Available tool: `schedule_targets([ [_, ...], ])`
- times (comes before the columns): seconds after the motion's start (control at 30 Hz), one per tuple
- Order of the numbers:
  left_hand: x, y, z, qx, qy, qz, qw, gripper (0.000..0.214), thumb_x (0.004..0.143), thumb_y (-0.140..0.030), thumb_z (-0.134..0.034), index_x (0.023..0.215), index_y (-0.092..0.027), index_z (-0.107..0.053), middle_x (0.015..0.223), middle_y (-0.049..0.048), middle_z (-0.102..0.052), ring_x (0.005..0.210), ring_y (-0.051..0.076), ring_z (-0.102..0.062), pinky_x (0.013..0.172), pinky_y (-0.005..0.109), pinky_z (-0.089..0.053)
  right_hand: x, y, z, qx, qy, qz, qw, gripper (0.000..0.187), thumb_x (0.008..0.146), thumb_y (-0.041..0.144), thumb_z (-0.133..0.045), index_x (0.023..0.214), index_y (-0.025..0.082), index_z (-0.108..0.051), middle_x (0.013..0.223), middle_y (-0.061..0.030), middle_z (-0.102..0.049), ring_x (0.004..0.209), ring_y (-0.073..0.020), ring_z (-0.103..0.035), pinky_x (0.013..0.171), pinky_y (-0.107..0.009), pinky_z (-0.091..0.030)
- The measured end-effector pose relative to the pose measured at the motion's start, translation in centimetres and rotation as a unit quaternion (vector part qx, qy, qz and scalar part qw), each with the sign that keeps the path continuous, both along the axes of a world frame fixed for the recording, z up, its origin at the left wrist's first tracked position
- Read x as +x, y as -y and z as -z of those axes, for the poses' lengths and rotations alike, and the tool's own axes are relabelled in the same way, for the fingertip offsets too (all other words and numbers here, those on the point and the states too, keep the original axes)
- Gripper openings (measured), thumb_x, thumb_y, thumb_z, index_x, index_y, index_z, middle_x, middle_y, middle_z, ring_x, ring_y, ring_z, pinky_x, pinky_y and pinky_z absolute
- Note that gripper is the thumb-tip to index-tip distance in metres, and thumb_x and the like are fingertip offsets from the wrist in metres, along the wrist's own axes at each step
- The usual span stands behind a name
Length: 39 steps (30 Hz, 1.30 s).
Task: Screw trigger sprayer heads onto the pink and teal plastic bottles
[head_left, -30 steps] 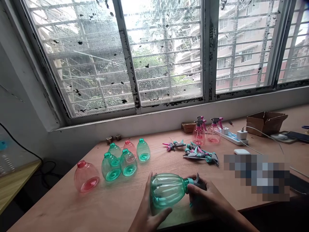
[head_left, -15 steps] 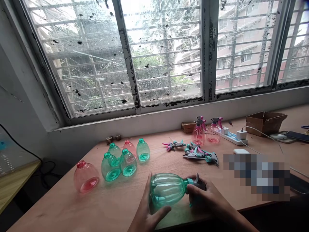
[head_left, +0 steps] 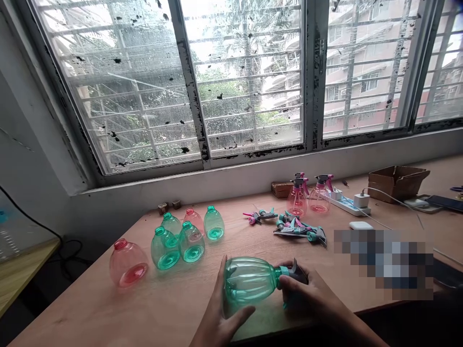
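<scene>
A clear green spray bottle (head_left: 249,280) lies sideways above the table's near edge, its base to the left. My left hand (head_left: 226,308) cups the base end, with the thumb stretched along the near side. Around the dark grey and teal spray head (head_left: 297,273) at the neck, my right hand (head_left: 307,291) is closed, its thumb by the collar. The head sits on the neck; how tightly, I cannot tell. Beyond my hands lies a pile of loose spray heads (head_left: 300,230) in grey, teal and pink.
Several open-necked green bottles (head_left: 165,250) stand to the left, with a pink bottle (head_left: 128,265) nearest the left edge. Pink bottles with spray heads (head_left: 320,200) stand at the back, by a power strip (head_left: 347,205) and a cardboard box (head_left: 398,183). A blurred patch covers things at right.
Both hands keep their hold on the green spray bottle, nearly in place. The whole view shifts very slightly.
</scene>
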<state>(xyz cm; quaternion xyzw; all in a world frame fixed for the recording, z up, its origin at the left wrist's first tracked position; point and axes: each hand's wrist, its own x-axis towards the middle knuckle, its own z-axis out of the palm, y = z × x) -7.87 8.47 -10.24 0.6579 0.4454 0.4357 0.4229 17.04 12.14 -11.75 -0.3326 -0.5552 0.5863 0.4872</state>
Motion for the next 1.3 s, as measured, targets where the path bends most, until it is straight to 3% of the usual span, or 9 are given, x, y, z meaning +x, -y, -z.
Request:
schedule_targets([
  [0.13, 0.2, 0.1, 0.2, 0.025, 0.003, -0.005, 1.000, 0.104, 0.084, -0.038, -0.072, 0.157, -0.032, 0.001, 0.163, 0.0079, -0.026, 0.148, 0.033, -0.027, 0.124, 0.048, -0.015, 0.0, -0.1, 0.3, 0.008, 0.002, -0.011, 1.000, 0.045, 0.080, 0.048, -0.077, 0.105, 0.014, -0.063, 0.069, -0.0008, -0.070, 0.060, -0.0157, -0.065, 0.059, -0.026, -0.052],
  [0.23, 0.0, 0.0, 0.4, 0.000, 0.029, 0.004, 1.000, 0.107, 0.084, -0.043, -0.072, 0.157, -0.029, 0.004, 0.163, 0.0115, -0.026, 0.147, 0.035, -0.030, 0.122, 0.049, -0.019, 0.0, 0.0, 0.1, 0.008, 0.010, -0.011, 1.000, 0.044, 0.080, 0.048, -0.077, 0.105, 0.014, -0.063, 0.069, -0.0008, -0.070, 0.060, -0.0160, -0.065, 0.059, -0.026, -0.052],
  [0.43, -0.4, -0.9, 0.7, -0.014, 0.032, 0.008, 0.999, 0.102, 0.081, -0.046, -0.075, 0.158, -0.022, -0.011, 0.157, 0.0155, -0.037, 0.147, 0.037, -0.029, 0.120, 0.048, -0.026, -0.1, 0.1, -0.2, 0.002, 0.010, 0.001, 1.000, 0.045, 0.078, 0.048, -0.078, 0.104, 0.014, -0.064, 0.068, -0.0013, -0.070, 0.060, -0.0169, -0.065, 0.058, -0.027, -0.052],
  [0.67, -0.2, -0.2, 0.4, 0.001, 0.006, 0.008, 1.000, 0.111, 0.081, -0.041, -0.076, 0.157, -0.028, 0.004, 0.155, 0.0137, -0.041, 0.144, 0.033, -0.036, 0.121, 0.050, -0.023, 0.0, 0.1, -0.1, 0.001, 0.016, -0.007, 1.000, 0.047, 0.078, 0.051, -0.077, 0.104, 0.014, -0.064, 0.067, -0.0012, -0.070, 0.059, -0.0166, -0.065, 0.057, -0.026, -0.052],
  [0.87, 0.1, -0.2, -0.4, -0.024, 0.039, 0.051, 0.998, 0.091, 0.086, -0.051, -0.067, 0.156, -0.021, -0.016, 0.145, 0.0166, -0.052, 0.138, 0.036, -0.044, 0.117, 0.050, -0.031, 0.1, 0.3, -0.2, 0.004, 0.042, -0.004, 0.999, 0.047, 0.077, 0.051, -0.078, 0.104, 0.015, -0.064, 0.065, -0.0006, -0.071, 0.060, -0.0181, -0.066, 0.061, -0.027, -0.051],
  [0.93, 0.0, -0.4, -0.2, -0.027, 0.037, 0.035, 0.998, 0.091, 0.086, -0.050, -0.068, 0.156, -0.022, -0.017, 0.145, 0.0159, -0.052, 0.139, 0.035, -0.043, 0.117, 0.049, -0.030, 0.1, 0.3, -0.2, 0.006, 0.045, -0.001, 0.999, 0.047, 0.077, 0.051, -0.078, 0.105, 0.015, -0.065, 0.065, -0.0007, -0.071, 0.061, -0.0188, -0.066, 0.061, -0.028, -0.051],
  [1.1, 0.0, -0.4, 0.5, -0.008, 0.033, -0.006, 0.999, 0.108, 0.080, -0.043, -0.077, 0.157, -0.027, -0.003, 0.150, 0.0144, -0.045, 0.139, 0.034, -0.042, 0.120, 0.048, -0.026, 0.1, 0.1, -0.1, 0.008, 0.054, 0.005, 0.999, 0.048, 0.078, 0.052, -0.077, 0.105, 0.014, -0.065, 0.065, -0.0016, -0.072, 0.061, -0.0196, -0.066, 0.060, -0.028, -0.051],
  [1.3, 0.0, -0.1, 0.0, -0.030, 0.036, 0.009, 0.999, 0.104, 0.083, -0.051, -0.071, 0.158, -0.022, -0.006, 0.150, 0.0169, -0.046, 0.141, 0.037, -0.039, 0.119, 0.050, -0.027, 0.1, 0.3, -0.4, 0.013, 0.059, -0.001, 0.998, 0.047, 0.079, 0.051, -0.076, 0.105, 0.014, -0.065, 0.065, -0.0017, -0.071, 0.061, -0.0186, -0.065, 0.060, -0.029, -0.052],
])
